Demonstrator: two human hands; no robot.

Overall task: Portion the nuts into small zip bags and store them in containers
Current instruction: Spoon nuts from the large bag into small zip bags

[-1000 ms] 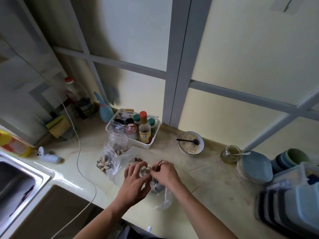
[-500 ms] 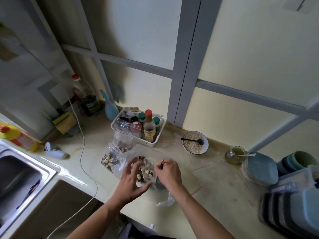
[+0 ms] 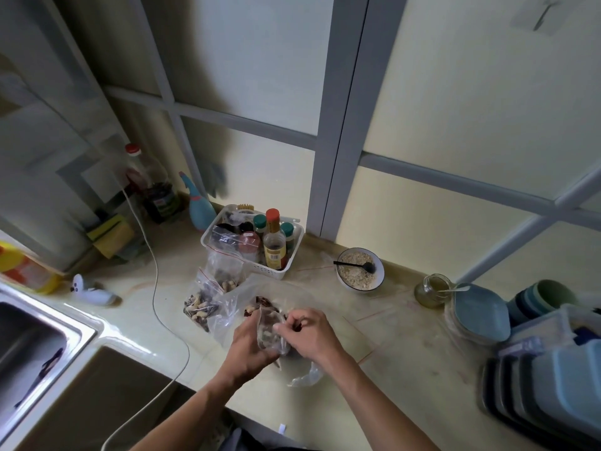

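Two bare forearms reach up from the bottom edge, with no sleeves, watch or bracelet on what shows. The left hand (image 3: pixel 252 345) and the right hand (image 3: pixel 310 333) are ungloved, and no ring can be made out. Between the arms, at the bottom edge, lies a strip of dark clothing.

Small zip bag (image 3: pixel 271 333): lower part covered by the left hand (image 3: pixel 250 348) and right hand (image 3: pixel 310 336); its seal cannot be made out. Large clear bag (image 3: pixel 240 302): contents beneath the hands hidden. Right-hand fingers (image 3: pixel 292 322): tips curled out of sight. Sink (image 3: pixel 29 349): cut off by the left edge. Stacked containers (image 3: pixel 553 388): cut off at right, blurred. Basket (image 3: pixel 260 266): bottle labels too small to read. Jar (image 3: pixel 434 289): contents possibly liquid.
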